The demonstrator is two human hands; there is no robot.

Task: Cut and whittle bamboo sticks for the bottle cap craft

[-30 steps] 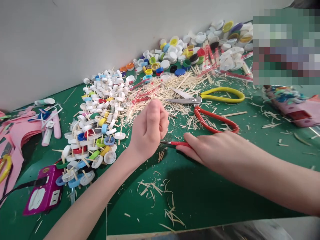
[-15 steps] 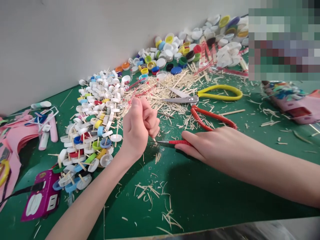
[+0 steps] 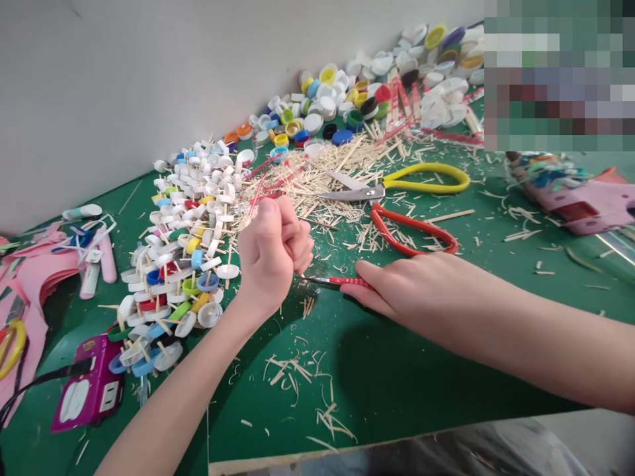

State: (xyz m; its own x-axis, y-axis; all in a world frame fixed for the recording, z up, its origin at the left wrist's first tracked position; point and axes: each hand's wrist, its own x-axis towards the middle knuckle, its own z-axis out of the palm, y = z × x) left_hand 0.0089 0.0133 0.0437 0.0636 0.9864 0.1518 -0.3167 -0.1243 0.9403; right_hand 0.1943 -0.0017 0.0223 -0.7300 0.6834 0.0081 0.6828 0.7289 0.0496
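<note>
My left hand (image 3: 272, 254) is closed in a fist above the green table, beside the strung bottle caps. A pale wooden stick end showed just under its fingers a moment ago; now the fingers hide most of it. My right hand (image 3: 411, 284) grips a red-handled craft knife (image 3: 342, 281), its thin pointed blade reaching left to the underside of my left fist. Beyond both hands lie large open scissors (image 3: 376, 192) with one yellow and one red handle. Wood shavings (image 3: 308, 305) lie on the table below the blade.
Rows of bottle caps with sticks (image 3: 191, 244) cover the left. Loose caps (image 3: 327, 106) pile along the wall, with a heap of split sticks (image 3: 317, 175) in front. A purple power strip (image 3: 86, 390) is front left; a pink pouch (image 3: 585, 201) lies right.
The knife tip has come closer to my left fist, and the stick end beneath it is less visible. The whole view has shifted slightly; both hands keep their grips.
</note>
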